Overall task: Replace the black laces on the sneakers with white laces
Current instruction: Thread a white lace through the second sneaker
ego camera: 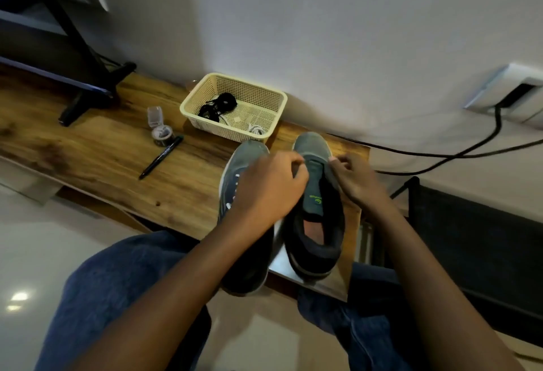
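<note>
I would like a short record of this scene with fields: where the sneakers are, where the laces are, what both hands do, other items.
sneakers: two grey sneakers side by side on the wooden table
basket: cream basket behind them, holding black laces and a white lace
left hand: left hand over the right sneaker's front, fingers curled
right hand: right hand at the same sneaker, fingers curled
other: black pen

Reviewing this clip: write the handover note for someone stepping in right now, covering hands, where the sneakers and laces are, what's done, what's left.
Left hand and right hand: fingers curled at the right sneaker's front eyelets; any lace they pinch is hidden.
Left sneaker beside it shows white lace.
Black laces and a white lace lie in the basket.
Done: black laces out.
Left: lace the right sneaker white.
</note>
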`<act>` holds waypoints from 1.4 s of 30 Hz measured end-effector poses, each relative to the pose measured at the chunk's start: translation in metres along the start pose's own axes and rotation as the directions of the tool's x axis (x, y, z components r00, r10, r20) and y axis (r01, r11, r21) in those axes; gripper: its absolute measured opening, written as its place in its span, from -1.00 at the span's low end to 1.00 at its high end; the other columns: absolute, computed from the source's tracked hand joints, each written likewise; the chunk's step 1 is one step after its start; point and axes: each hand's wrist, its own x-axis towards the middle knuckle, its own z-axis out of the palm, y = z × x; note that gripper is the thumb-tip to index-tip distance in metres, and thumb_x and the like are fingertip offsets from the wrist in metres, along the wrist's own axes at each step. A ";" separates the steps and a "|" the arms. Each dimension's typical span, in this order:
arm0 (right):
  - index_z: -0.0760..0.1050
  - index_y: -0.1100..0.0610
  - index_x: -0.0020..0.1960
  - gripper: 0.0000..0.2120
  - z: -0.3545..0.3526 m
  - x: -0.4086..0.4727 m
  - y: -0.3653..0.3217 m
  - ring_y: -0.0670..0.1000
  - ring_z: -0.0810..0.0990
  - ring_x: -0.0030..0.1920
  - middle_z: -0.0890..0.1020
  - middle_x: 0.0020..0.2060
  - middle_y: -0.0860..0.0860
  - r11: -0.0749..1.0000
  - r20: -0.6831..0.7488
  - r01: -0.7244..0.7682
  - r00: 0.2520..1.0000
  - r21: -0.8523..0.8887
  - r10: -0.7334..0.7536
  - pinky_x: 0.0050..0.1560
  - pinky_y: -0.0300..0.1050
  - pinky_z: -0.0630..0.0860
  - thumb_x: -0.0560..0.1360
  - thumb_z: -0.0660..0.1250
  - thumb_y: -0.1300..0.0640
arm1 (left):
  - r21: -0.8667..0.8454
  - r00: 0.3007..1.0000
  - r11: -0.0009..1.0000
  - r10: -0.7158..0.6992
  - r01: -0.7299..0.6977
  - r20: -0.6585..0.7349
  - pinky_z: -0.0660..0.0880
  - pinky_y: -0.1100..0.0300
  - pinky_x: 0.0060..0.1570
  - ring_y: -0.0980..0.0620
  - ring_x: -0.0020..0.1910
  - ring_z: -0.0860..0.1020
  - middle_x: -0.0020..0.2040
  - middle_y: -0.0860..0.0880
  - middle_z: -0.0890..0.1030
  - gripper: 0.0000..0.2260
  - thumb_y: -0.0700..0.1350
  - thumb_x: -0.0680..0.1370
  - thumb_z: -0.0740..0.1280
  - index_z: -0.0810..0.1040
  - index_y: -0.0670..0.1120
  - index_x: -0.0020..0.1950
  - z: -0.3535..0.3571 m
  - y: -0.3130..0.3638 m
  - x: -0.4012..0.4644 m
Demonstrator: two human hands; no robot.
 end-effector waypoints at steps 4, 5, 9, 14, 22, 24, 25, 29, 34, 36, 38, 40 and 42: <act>0.63 0.18 0.07 -0.80 0.006 0.005 -0.035 -0.07 0.54 -0.05 0.64 -0.04 0.02 0.968 -0.204 0.250 0.948 0.008 -0.243 -0.09 -0.23 0.37 0.54 0.25 0.24 | -0.191 0.993 0.977 -0.109 0.100 -0.038 0.49 0.19 -0.03 0.05 0.00 0.59 0.05 0.07 0.66 -0.81 0.00 0.57 0.28 0.64 0.02 0.10 -0.024 -0.026 0.028; 0.63 0.19 0.05 -0.80 0.009 0.009 -0.047 -0.05 0.56 -0.04 0.66 -0.03 0.04 0.951 -0.188 0.307 0.934 -0.018 -0.305 -0.07 -0.22 0.40 0.53 0.26 0.26 | -0.304 0.988 0.942 -0.154 0.144 -0.007 0.49 0.19 0.00 0.06 0.00 0.58 0.04 0.05 0.66 -0.82 0.00 0.56 0.30 0.64 0.01 0.08 -0.025 -0.034 0.037; 0.63 0.23 0.08 -0.77 0.038 0.064 -0.097 0.13 0.59 0.05 0.66 0.04 0.16 0.841 0.006 0.500 0.860 -0.204 -0.510 0.04 -0.12 0.43 0.49 0.28 0.34 | -0.586 0.955 0.773 -0.296 0.243 0.006 0.51 0.07 0.08 0.01 -0.07 0.57 -0.19 0.10 0.60 -0.91 -0.05 0.54 0.32 0.61 0.01 -0.09 -0.031 -0.054 0.056; 0.49 0.10 0.33 -0.55 0.081 0.128 -0.124 0.15 0.44 0.32 0.51 0.31 0.15 0.579 0.445 0.615 0.788 -0.535 -0.426 0.22 -0.09 0.36 0.49 0.25 0.40 | -0.733 0.909 0.626 -0.415 0.266 -0.025 0.53 -0.05 0.15 0.01 -0.02 0.58 -0.15 0.11 0.58 -0.88 -0.15 0.56 0.28 0.62 -0.03 -0.05 -0.042 -0.070 0.067; 0.63 0.28 0.01 -0.80 0.097 0.144 -0.111 0.21 0.59 0.07 0.65 0.02 0.24 0.645 0.337 0.586 0.810 -0.491 -0.480 -0.01 -0.09 0.44 0.42 0.32 0.37 | -0.796 0.884 0.517 -0.465 0.315 0.047 0.32 0.19 -0.26 0.01 -0.19 0.48 -0.16 -0.04 0.51 -0.92 -0.11 0.57 0.26 0.54 -0.06 -0.07 -0.050 -0.070 0.067; 0.63 0.31 -0.06 -0.86 0.076 0.134 -0.111 0.23 0.62 -0.06 0.66 -0.12 0.24 0.781 0.131 0.524 0.848 -0.340 -0.513 -0.09 -0.04 0.48 0.40 0.35 0.37 | -0.793 0.887 0.516 -0.457 0.324 0.065 0.30 0.15 -0.21 0.01 -0.19 0.46 -0.14 -0.07 0.51 -0.92 -0.09 0.56 0.28 0.53 -0.06 -0.09 -0.047 -0.068 0.066; 0.63 0.30 -0.12 -0.91 0.065 0.125 -0.110 0.22 0.63 -0.15 0.64 -0.22 0.22 0.836 0.034 0.493 0.865 -0.239 -0.500 -0.17 -0.06 0.49 0.40 0.37 0.36 | -0.791 0.886 0.517 -0.458 0.328 0.068 0.31 0.14 -0.18 0.01 -0.18 0.47 -0.13 -0.08 0.54 -0.91 -0.08 0.56 0.29 0.53 -0.06 -0.10 -0.045 -0.067 0.066; 0.58 0.33 -0.11 -0.96 0.022 0.070 -0.098 -0.07 0.60 -0.41 0.59 -0.35 0.14 0.918 -0.067 0.286 0.958 0.274 -0.278 -0.37 -0.21 0.55 0.44 0.41 0.37 | -0.771 0.896 0.535 -0.432 0.346 0.102 0.34 0.10 -0.16 0.00 -0.16 0.48 -0.12 -0.10 0.56 -0.87 -0.05 0.58 0.24 0.52 -0.07 -0.05 -0.032 -0.054 0.063; 0.54 0.21 -0.15 -0.88 0.002 0.005 -0.084 -0.07 0.61 -0.45 0.65 -0.43 0.02 0.817 0.036 0.084 0.991 0.570 -0.128 -0.40 -0.24 0.58 0.47 0.37 0.40 | -0.755 0.919 0.525 -0.243 0.393 0.309 0.50 0.23 -0.23 0.04 -0.23 0.58 -0.15 -0.01 0.63 -0.73 0.07 0.63 0.16 0.58 -0.03 -0.05 -0.018 -0.023 0.051; 0.53 0.23 -0.08 -0.88 0.000 -0.005 -0.079 -0.05 0.61 -0.46 0.65 -0.39 0.07 0.790 0.048 0.048 0.994 0.611 -0.097 -0.42 -0.25 0.56 0.47 0.36 0.42 | -0.810 0.936 0.469 -0.164 0.352 0.311 0.50 0.35 -0.37 0.14 -0.31 0.57 -0.18 -0.01 0.65 -0.76 -0.01 0.64 0.20 0.62 -0.07 -0.01 -0.013 -0.014 0.048; 0.51 0.24 -0.02 -0.85 -0.002 -0.008 -0.074 -0.05 0.60 -0.47 0.64 -0.37 0.09 0.774 0.053 0.028 0.996 0.633 -0.078 -0.46 -0.27 0.53 0.47 0.36 0.42 | -0.836 0.948 0.448 -0.186 0.316 0.259 0.47 0.37 -0.41 0.17 -0.35 0.55 -0.19 -0.02 0.62 -0.85 -0.10 0.62 0.26 0.61 -0.09 -0.01 -0.006 -0.013 0.049; 0.51 0.23 -0.01 -0.84 -0.006 -0.005 -0.069 -0.06 0.59 -0.47 0.65 -0.39 0.04 0.778 0.059 0.016 0.996 0.628 -0.068 -0.47 -0.27 0.51 0.45 0.38 0.40 | -0.847 0.924 0.391 -0.277 0.359 0.264 0.51 0.32 -0.34 0.17 -0.30 0.57 -0.19 0.01 0.62 -0.90 -0.16 0.59 0.29 0.58 -0.03 -0.06 -0.005 -0.016 0.054; 0.55 0.20 -0.03 -0.82 -0.013 0.000 -0.062 -0.04 0.62 -0.42 0.67 -0.35 0.03 0.801 0.065 0.020 0.995 0.599 -0.073 -0.43 -0.25 0.53 0.43 0.40 0.40 | -0.868 0.882 0.266 -0.344 0.420 0.321 0.56 0.25 -0.23 0.12 -0.22 0.59 -0.12 -0.02 0.63 -0.89 -0.19 0.58 0.28 0.57 -0.01 -0.06 -0.007 -0.021 0.059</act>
